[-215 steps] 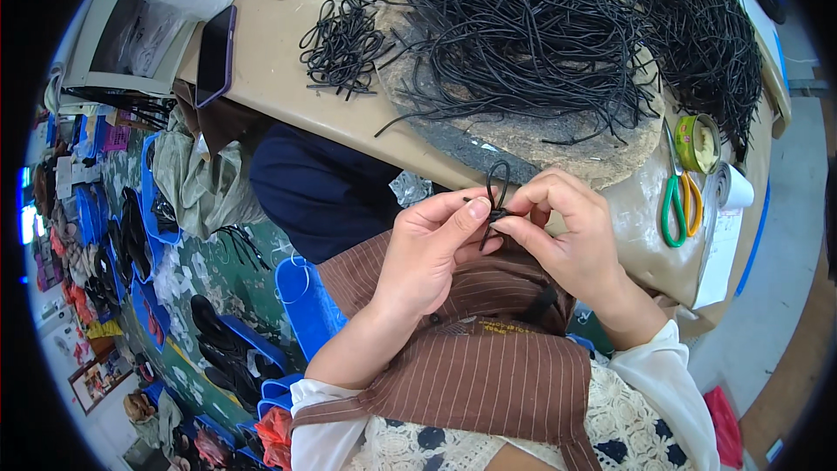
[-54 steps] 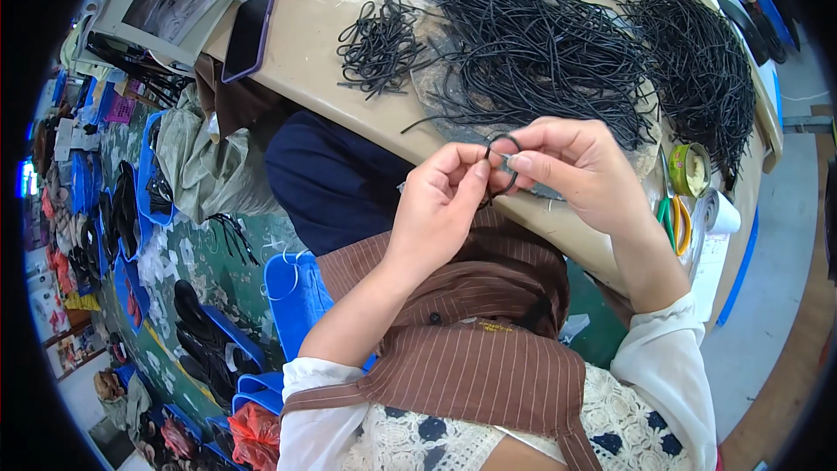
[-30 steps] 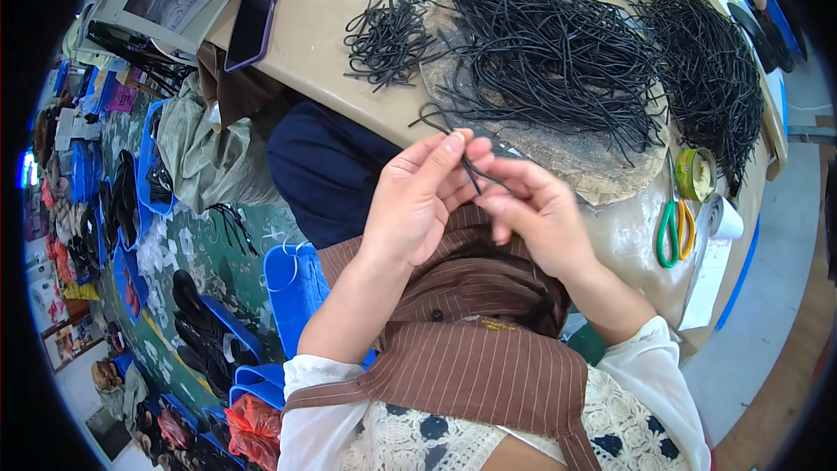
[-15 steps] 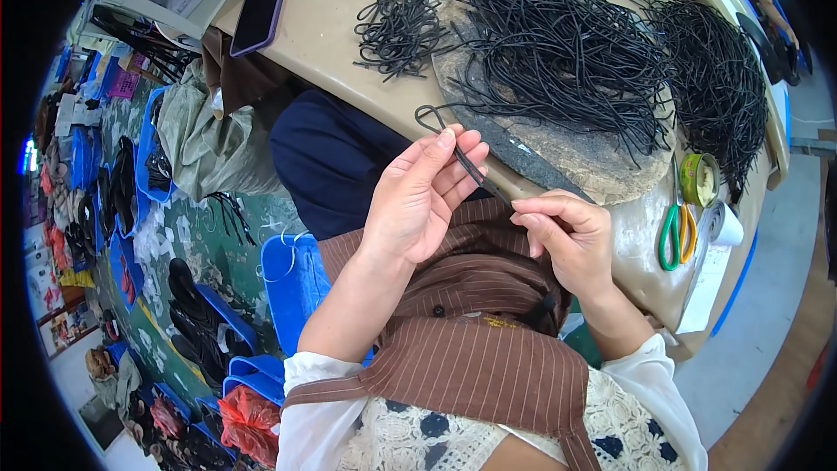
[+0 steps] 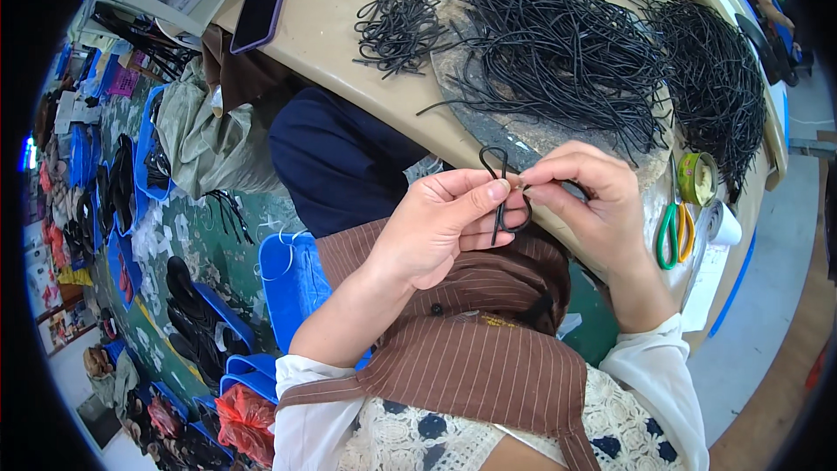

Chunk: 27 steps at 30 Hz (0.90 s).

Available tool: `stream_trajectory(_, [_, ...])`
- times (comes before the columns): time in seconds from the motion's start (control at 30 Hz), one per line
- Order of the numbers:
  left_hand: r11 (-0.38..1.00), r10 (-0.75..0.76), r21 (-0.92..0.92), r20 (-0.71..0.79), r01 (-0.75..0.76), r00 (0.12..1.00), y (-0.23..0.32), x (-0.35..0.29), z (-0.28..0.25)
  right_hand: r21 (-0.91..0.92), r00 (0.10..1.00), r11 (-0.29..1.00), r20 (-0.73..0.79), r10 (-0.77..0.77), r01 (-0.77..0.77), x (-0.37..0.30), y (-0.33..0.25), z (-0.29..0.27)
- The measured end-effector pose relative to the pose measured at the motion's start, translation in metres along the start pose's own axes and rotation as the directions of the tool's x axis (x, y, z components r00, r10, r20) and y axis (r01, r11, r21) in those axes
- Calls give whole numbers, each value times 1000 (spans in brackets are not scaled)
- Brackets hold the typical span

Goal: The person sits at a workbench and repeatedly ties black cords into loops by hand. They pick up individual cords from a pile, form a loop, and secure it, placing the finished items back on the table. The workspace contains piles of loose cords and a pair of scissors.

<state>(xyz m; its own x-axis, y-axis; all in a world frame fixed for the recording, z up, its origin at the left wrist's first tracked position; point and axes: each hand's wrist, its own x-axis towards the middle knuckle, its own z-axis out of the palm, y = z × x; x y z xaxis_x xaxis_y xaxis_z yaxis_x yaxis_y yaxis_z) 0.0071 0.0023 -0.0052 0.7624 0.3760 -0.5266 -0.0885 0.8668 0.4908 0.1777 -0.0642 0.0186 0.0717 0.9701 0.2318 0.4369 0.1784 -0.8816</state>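
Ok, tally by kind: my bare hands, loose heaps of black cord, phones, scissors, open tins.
Bare hands at the thin black cord: 2 (left hand, right hand)
Loose black cord heaps: 3 (small looped heap, large middle heap, right heap)
Dark rectangular phone with purple edge: 1
Metal scissors with green and orange handles: 1
Open round green tin: 1
Total: 8

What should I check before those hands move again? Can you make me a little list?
1. Left hand pinches the black cord: ok.
2. Right hand has its fingertips at the cord too: ok.
3. A loop sticks up above the left thumb: ok.
4. Cord is tied tight: cannot tell, fingers cover the middle.
5. Scissors are out of both hands, on the table: ok.
6. Phone is well away from both hands: ok.
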Motion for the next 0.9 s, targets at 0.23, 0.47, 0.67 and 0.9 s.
stream_trajectory(0.23, [980,160,-112,-57,-166,985,-17,7,9,-18,948,993,-297,-113,113,-12,19,26])
stream_trajectory(0.47, [924,380,-15,-72,-382,922,-31,14,16,-50,888,995,-449,-96,83,-16,14,39])
stream_trajectory(0.67, [913,298,304,-43,-272,954,-8,-2,-1,-107,989,990,-109,-102,90,-5,-4,-17])
stream_trajectory(0.9, [758,236,532,317,-378,919,-4,-20,22,209,961,977,275,-26,-34,29,-2,-25])
